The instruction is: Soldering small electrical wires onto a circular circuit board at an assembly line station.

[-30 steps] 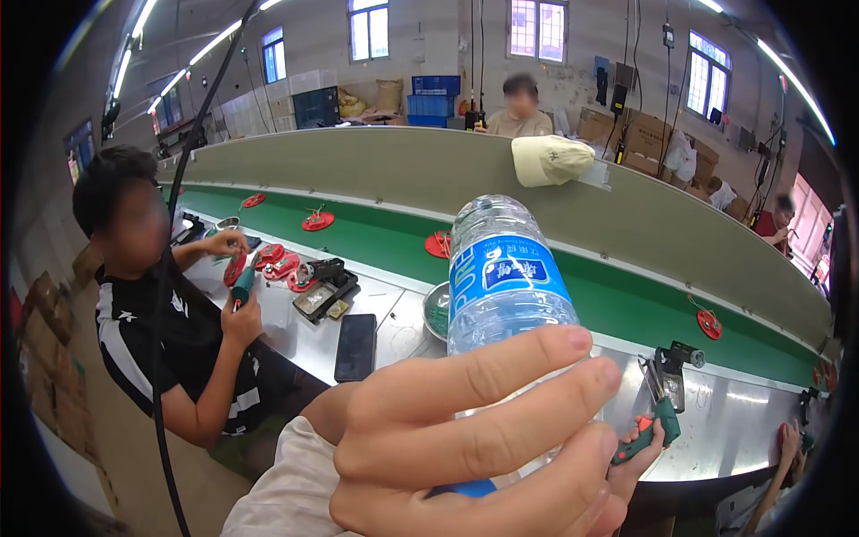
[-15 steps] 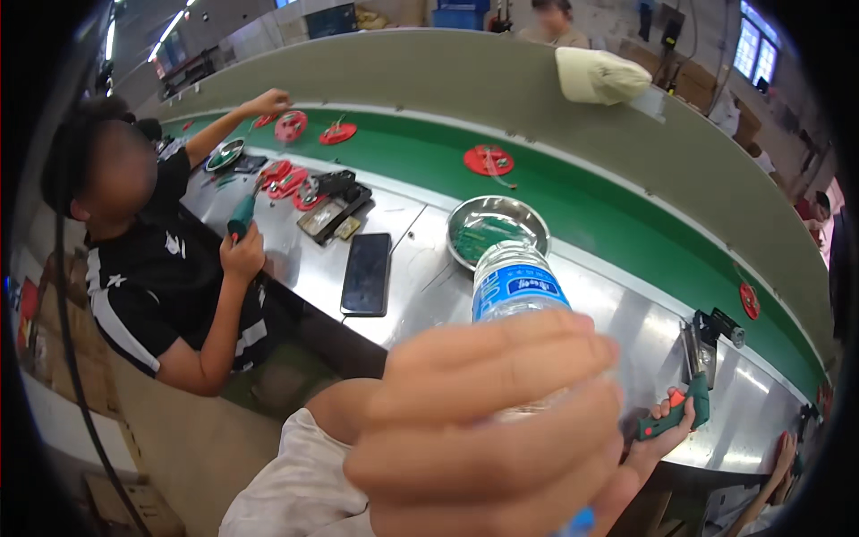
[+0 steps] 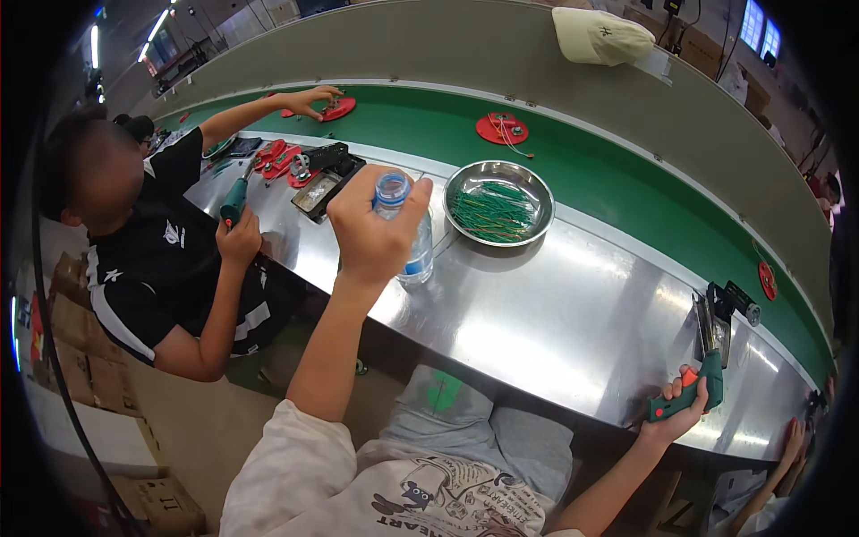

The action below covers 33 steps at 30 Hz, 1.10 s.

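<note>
My left hand [image 3: 376, 228] is wrapped round the upper part of a clear plastic water bottle [image 3: 419, 259] with a blue label. Its mouth is uncapped. Whether the bottle's base touches the metal bench I cannot tell. At the right, my right hand [image 3: 684, 407] grips a green pistol-shaped soldering gun [image 3: 710, 380] with a red trigger, its slim front pointing away over the bench. Just beyond lies a black holder [image 3: 720, 331] with metal parts. Right of the bottle stands a round steel bowl [image 3: 543, 219] holding many green wires [image 3: 492, 213].
A green conveyor belt [image 3: 608, 166] runs behind the steel bench [image 3: 537, 304], carrying red discs [image 3: 503, 128] with small parts. A co-worker [image 3: 179, 251] at the left holds a similar green tool and reaches to the belt. A pale cap [image 3: 601, 38] hangs on the partition.
My left hand has lowered the bottle from close in front of the view to the bench beside the bowl. The co-worker's hand has moved right to another red disc. My right hand keeps its grip.
</note>
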Each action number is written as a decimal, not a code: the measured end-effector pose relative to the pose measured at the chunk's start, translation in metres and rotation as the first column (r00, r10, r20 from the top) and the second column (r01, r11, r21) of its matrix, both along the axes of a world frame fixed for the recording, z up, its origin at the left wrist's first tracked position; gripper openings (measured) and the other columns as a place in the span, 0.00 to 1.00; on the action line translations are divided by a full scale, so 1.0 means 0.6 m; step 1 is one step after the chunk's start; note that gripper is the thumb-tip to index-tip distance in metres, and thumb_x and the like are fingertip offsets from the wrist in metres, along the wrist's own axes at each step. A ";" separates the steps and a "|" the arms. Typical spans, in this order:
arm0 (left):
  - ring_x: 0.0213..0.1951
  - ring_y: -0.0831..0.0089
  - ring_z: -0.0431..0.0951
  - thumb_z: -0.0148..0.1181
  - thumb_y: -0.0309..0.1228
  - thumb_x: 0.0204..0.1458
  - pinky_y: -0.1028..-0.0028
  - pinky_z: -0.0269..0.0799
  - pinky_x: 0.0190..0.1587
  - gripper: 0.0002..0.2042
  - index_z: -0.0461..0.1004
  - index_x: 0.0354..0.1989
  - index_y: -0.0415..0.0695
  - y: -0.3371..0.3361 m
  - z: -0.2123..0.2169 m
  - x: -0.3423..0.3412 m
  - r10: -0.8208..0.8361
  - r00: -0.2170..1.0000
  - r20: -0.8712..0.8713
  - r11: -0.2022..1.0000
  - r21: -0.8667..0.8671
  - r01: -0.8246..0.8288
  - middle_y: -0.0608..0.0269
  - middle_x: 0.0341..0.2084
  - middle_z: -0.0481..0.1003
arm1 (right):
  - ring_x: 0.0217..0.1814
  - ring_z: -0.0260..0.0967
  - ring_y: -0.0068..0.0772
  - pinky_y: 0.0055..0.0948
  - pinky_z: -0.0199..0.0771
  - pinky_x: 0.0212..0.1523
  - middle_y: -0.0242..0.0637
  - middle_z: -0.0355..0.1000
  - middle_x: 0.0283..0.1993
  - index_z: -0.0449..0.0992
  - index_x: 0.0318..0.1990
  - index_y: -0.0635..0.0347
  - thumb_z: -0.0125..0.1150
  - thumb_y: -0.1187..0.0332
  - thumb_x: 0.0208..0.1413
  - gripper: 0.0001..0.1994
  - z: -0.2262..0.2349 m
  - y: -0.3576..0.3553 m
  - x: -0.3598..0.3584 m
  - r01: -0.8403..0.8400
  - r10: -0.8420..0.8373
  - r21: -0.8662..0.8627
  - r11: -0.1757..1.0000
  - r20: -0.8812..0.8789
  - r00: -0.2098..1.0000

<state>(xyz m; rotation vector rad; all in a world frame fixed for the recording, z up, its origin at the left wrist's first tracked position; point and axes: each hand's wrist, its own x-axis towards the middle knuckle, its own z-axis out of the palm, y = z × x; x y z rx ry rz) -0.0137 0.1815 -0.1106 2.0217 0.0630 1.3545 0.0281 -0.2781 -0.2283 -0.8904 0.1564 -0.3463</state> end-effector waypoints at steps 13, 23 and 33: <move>0.35 0.66 0.73 0.68 0.32 0.52 0.68 0.69 0.39 0.12 0.75 0.36 0.37 0.024 -0.011 0.021 0.133 0.990 0.046 0.991 -0.019 -0.132 0.57 0.35 0.70 | 0.24 0.58 0.17 0.18 0.63 0.22 0.39 0.70 0.40 0.69 0.45 0.66 0.50 0.62 0.66 0.13 -0.002 -0.009 -0.003 -0.018 0.018 -0.007 1.000 0.007 1.000; 0.35 0.58 0.74 0.64 0.25 0.50 0.63 0.71 0.38 0.07 0.77 0.36 0.39 0.035 0.047 0.012 0.222 0.974 0.050 0.861 0.459 -0.220 0.56 0.34 0.70 | 0.24 0.58 0.17 0.17 0.63 0.21 0.39 0.70 0.40 0.69 0.46 0.66 0.50 0.63 0.66 0.13 -0.007 -0.009 -0.002 -0.025 0.025 -0.009 1.000 -0.005 1.000; 0.35 0.48 0.80 0.53 0.25 0.55 0.59 0.75 0.41 0.10 0.80 0.36 0.34 0.060 0.096 0.003 0.109 0.922 -0.372 0.851 0.515 0.107 0.45 0.32 0.80 | 0.25 0.60 0.17 0.18 0.63 0.24 0.40 0.73 0.41 0.67 0.54 0.69 0.49 0.63 0.68 0.17 -0.018 -0.033 0.004 -0.096 0.096 0.044 0.994 -0.009 0.995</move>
